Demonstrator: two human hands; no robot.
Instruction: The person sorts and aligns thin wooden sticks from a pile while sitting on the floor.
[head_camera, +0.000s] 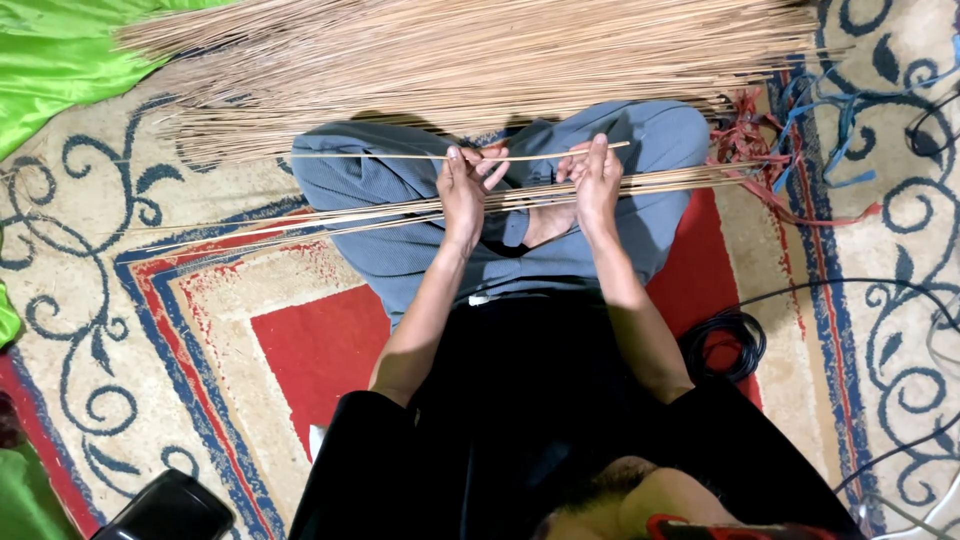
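I sit cross-legged on a patterned rug (200, 330) in grey trousers. My left hand (464, 188) and my right hand (597, 180) both pinch one thin tan stick (380, 155) that runs level across my knees. A small bundle of the same sticks (300, 218) lies across my lap, just under both hands. A large heap of sticks (470, 60) is spread on the floor beyond my knees.
Green cloth (60, 50) lies at the top left. Red and blue strings (800, 130) are tangled at the right of the heap. A coil of black cable (725, 345) sits by my right thigh. A black object (170, 510) is at the bottom left.
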